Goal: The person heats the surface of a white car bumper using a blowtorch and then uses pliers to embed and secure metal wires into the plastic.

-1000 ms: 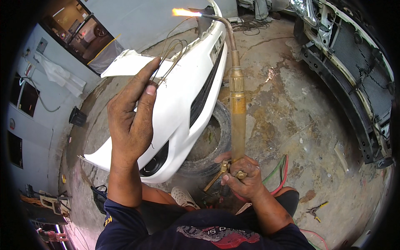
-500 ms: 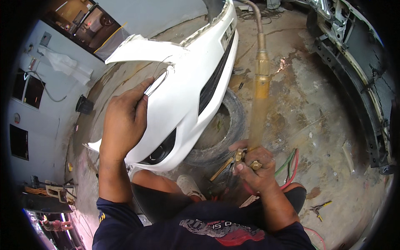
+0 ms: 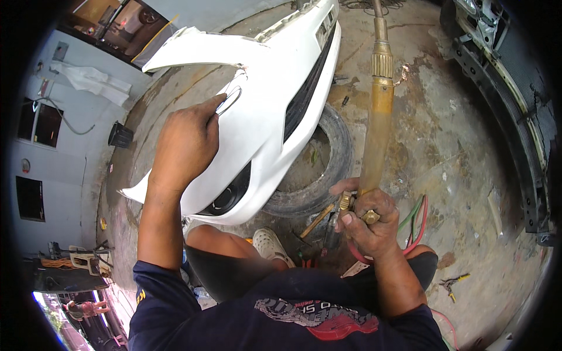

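My left hand (image 3: 190, 137) is pinched on thin metal wires (image 3: 228, 100) over the white car bumper (image 3: 263, 93), beside a split area (image 3: 241, 72) near its upper flap. My right hand (image 3: 370, 217) grips the brass-coloured torch (image 3: 380, 117) around its valve knobs (image 3: 346, 200). The torch points up the picture, with its tip beyond the top edge, so I cannot see any flame. Green and red hoses (image 3: 420, 213) run from beside my right hand.
A tyre (image 3: 333, 164) lies under the bumper. A stripped car front (image 3: 503, 117) stands at the right. Yellow-handled snips (image 3: 453, 284) and a hammer (image 3: 316, 222) lie on the stained floor (image 3: 445, 175). A black bucket (image 3: 119, 134) sits by the left wall. A distant person (image 3: 88, 310) shows at lower left.
My left hand with the wires has come down closer to the bumper's surface. The torch has shifted right and up, its flame leaving view. The bumper sits higher in the picture.
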Motion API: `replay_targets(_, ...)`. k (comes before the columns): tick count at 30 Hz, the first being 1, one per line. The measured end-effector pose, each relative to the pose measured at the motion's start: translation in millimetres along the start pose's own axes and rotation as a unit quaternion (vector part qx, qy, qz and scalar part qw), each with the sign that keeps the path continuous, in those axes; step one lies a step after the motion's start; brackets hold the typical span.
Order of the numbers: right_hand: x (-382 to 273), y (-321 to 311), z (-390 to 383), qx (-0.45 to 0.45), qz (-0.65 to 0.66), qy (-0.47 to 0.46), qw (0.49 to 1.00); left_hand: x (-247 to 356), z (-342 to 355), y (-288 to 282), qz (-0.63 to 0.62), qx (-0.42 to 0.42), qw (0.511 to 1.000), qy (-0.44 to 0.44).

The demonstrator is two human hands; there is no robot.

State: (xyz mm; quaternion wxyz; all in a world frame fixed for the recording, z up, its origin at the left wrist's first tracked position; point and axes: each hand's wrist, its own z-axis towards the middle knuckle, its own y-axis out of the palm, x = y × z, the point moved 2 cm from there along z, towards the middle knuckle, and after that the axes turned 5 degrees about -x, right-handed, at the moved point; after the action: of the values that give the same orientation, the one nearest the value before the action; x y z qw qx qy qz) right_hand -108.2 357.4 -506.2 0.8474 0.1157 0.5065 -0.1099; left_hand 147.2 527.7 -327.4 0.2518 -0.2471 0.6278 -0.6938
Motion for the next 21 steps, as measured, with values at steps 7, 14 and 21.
replay_targets(7, 1.5, 0.6, -1.7, 0.02, 0.019, 0.02, 0.999, -1.4, 4.9, 5.8, 0.013, -0.003, 1.0, 0.004)
replay_targets(14, -5.0, 3.8, 2.8, 0.069, 0.022, 0.049, 0.996, 2.6, 4.2, 5.0, 0.032, -0.009, 0.999, -0.009)
replay_targets(21, -4.3, 2.8, 0.9, 0.067, 0.033, 0.064, 0.995, 7.3, 6.1, 4.1, 0.053, -0.013, 0.998, -0.014)
